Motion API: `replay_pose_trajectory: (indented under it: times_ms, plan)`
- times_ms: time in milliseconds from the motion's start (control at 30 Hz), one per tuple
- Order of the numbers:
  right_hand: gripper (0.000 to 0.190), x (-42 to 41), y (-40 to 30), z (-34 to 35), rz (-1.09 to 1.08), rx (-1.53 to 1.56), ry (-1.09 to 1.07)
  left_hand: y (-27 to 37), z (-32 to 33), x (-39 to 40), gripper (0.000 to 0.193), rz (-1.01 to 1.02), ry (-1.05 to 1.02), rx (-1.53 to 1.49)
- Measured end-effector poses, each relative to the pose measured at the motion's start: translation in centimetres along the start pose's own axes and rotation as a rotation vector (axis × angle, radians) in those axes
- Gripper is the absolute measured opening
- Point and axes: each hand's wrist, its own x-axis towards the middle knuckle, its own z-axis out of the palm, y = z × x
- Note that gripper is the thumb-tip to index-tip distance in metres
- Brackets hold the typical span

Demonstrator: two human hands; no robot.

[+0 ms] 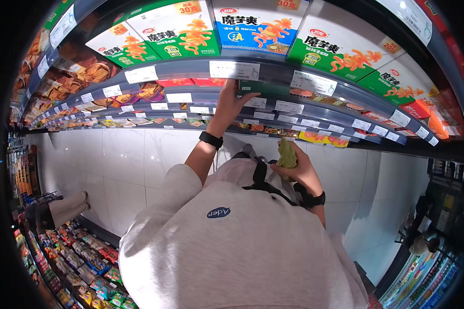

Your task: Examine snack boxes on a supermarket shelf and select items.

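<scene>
My left hand (pixel 232 102) reaches up to the snack shelf, with the thumb spread out along the lower edge of a dark green box (pixel 265 88). Its fingertips disappear behind a price label (pixel 235 70) on the upper shelf edge, so whether they grip the box is hidden. Lower down on the right, my right hand (pixel 302 170) holds a crumpled green cloth (pixel 287 153) in front of my waist. Above both hands, on the top shelf, stand a blue and white snack carton (pixel 260 27) and several green and white cartons (pixel 336 46).
Shelf edges (pixel 185 69) with price labels curve across in front of me. Bagged snacks (pixel 89 69) fill the left shelves. White floor tiles (pixel 123 158) lie below. Behind me on the left is another snack rack (pixel 85 262), and a person's legs (pixel 67 206) show beside it.
</scene>
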Motion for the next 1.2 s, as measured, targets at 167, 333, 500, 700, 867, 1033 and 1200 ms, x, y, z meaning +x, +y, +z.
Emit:
replay_pose_trajectory:
  times_ms: [167, 333, 500, 700, 867, 1033, 1200]
  plan:
    - [0.058, 0.0, -0.2, 0.8, 0.049, 0.028, 0.023, -0.9, 0.6, 1.0, 0.035, -0.103, 0.010, 0.103]
    - [0.061, -0.3, 0.0, 1.5, 0.126, -0.022, 0.036, -3.7, 1.0, 2.0, 0.024, -0.006, 0.012, 0.102]
    - [0.061, 0.2, 0.3, 2.5, 0.095, -0.043, 0.020, -4.4, 1.7, 1.0, 0.030, 0.069, 0.108, 0.353]
    - [0.059, 1.3, 0.8, 3.2, 0.120, -0.014, 0.000, 0.0, 2.8, 0.8, 0.033, 0.459, 0.198, 0.635]
    - [0.060, 2.5, 0.6, 3.6, 0.079, -0.006, -0.036, -1.2, 2.0, 3.0, 0.024, 0.360, -0.082, 0.672]
    - [0.054, 3.7, 0.7, 4.3, -0.028, 0.030, -0.054, 0.7, 0.5, 3.6, 0.021, 0.439, -0.027, 0.530]
    - [0.056, 4.7, 0.9, 4.4, -0.036, 0.012, -0.119, 0.4, 0.7, 3.2, 0.019, 0.309, -0.122, 0.569]
